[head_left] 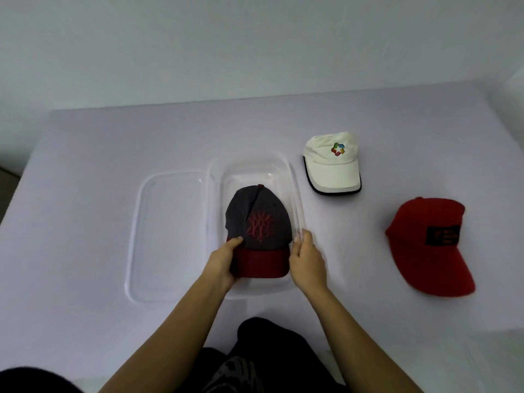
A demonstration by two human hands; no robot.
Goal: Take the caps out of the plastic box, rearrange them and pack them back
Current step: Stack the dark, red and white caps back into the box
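Note:
A dark grey cap (256,219) with a red brim and red stitched logo sits over the clear plastic box (283,168) at the table's middle. My left hand (221,262) grips the brim's left edge, thumb on top. My right hand (307,259) holds the brim's right edge, fingers against the box's right wall. A white cap (331,168) with a coloured logo lies on the table right of the box. Further right and nearer lies a red cap (425,245) with a black patch.
The box's clear lid (167,236) lies flat on the table just left of the box. The table (85,194) is covered in pale lilac cloth. A white wall stands behind it. My dark-clothed legs show at the bottom edge.

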